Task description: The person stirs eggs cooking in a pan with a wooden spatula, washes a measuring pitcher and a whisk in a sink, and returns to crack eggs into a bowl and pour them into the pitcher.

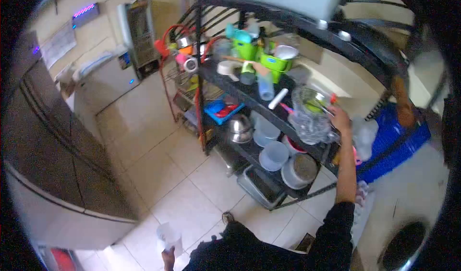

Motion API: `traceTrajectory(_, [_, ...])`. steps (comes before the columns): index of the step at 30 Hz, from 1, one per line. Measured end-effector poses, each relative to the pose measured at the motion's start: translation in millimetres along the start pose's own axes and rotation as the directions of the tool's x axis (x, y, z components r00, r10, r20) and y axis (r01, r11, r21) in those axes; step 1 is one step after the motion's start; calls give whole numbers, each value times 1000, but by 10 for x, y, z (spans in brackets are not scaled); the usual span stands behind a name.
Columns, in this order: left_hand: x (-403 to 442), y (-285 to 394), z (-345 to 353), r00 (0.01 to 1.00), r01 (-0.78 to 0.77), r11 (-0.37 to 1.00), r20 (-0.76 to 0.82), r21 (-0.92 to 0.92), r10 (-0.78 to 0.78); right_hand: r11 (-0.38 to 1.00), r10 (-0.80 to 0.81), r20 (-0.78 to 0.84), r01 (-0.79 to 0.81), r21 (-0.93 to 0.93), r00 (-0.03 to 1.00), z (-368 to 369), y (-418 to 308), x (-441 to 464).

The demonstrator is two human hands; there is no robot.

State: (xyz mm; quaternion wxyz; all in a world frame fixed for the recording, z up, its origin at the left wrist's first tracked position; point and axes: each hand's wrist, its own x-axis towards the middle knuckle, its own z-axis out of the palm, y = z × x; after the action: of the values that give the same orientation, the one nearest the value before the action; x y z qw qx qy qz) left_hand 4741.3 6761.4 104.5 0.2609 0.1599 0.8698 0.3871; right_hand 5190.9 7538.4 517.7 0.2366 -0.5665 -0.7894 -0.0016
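Low at the bottom left, my left hand (168,258) is closed around a translucent white plastic container (170,238), held above the floor. My right hand (340,119) reaches over the middle shelf of a black rack, its fingers closed on a thin metal utensil (326,109) whose kind is unclear. The utensil's end lies over a shiny round bowl (313,100) with something yellow-green in it. Crumpled clear plastic (309,127) sits around and below the bowl. An orange-red piece (333,98) shows just above my fingers.
On the black rack (235,86) stand green baskets (274,68) and a blue-tinted bottle (265,87). Lower down are plastic tubs (274,155), a steel bowl (240,128) and a grey tray (260,188). A blue crate (398,139) lies right; a large cabinet (57,141) stands left.
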Motion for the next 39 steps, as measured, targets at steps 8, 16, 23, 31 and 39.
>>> traceTrajectory(8, [-58,520,269,998,18,998,-63,62,-14,989,26,67,-16,-146,997,-75,-123,-200])
traceTrajectory(16, [-550,746,-89,926,265,950,-232,-164,-298,865,-124,-31,93,-493,992,465,605,-149])
traceTrajectory(23, [-630,-115,-751,777,332,917,-488,-220,-398,806,-372,-364,102,-583,854,603,-456,-536])
traceTrajectory(31, [-682,-854,-2461,721,333,890,-524,-310,-453,852,-423,-394,506,135,816,1677,-4803,-2962])
traceTrajectory(39, [-1302,-2191,-3811,365,644,660,-604,-386,-709,418,-590,615,454,787,-523,4126,-7427,-5583])
